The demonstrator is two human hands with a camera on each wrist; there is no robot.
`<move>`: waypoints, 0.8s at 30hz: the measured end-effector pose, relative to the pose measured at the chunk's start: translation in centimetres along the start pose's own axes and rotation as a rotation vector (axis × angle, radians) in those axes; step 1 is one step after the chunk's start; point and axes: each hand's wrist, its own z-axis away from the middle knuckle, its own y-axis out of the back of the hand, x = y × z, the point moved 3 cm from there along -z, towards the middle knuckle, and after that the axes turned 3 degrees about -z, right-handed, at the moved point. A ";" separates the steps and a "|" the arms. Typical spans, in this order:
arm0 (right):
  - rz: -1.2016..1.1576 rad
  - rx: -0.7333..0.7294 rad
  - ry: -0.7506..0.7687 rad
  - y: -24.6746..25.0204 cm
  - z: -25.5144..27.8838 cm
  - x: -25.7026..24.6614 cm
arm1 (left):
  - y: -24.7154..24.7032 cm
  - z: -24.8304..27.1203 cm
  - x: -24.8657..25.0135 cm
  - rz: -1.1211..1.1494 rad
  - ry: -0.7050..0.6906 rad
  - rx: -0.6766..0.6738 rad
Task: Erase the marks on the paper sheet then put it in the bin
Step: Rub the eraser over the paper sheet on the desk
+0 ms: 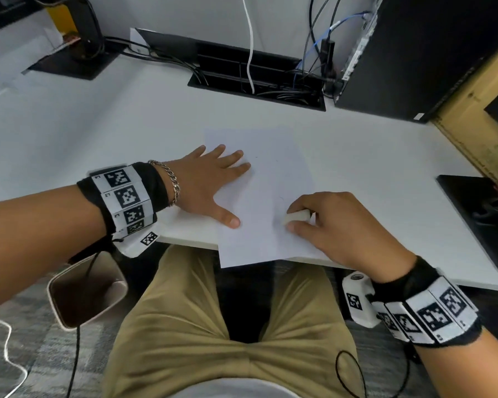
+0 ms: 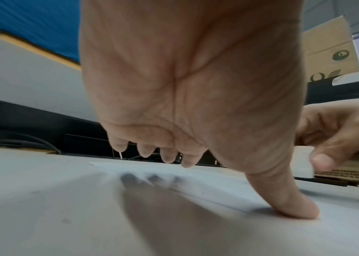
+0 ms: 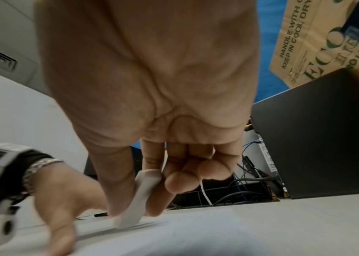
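Note:
A white paper sheet point(image 1: 266, 182) lies on the white desk point(image 1: 98, 130), its near end hanging over the desk's front edge. My left hand point(image 1: 213, 179) lies flat with spread straight fingers on the sheet's left side, the thumb point(image 2: 288, 199) pressing down. My right hand point(image 1: 328, 222) pinches a white eraser point(image 1: 296, 218) between thumb and fingers, its lower end touching the sheet point(image 3: 174, 230) at the right. The eraser point(image 3: 139, 199) stands tilted in the right wrist view. Faint pencil marks show near the sheet's middle. A beige bin point(image 1: 87, 294) stands on the floor at the lower left.
A cable tray opening point(image 1: 256, 79) with wires runs along the desk's back. A black computer tower point(image 1: 414, 53) stands at the back right, a black monitor base point(image 1: 483, 219) at the right, another base point(image 1: 72, 61) at the back left. My legs are under the desk.

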 end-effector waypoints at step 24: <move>-0.021 -0.078 0.092 -3.3 -3.9 -4.0 | -3.8 3.0 1.1 0.232 0.029 0.008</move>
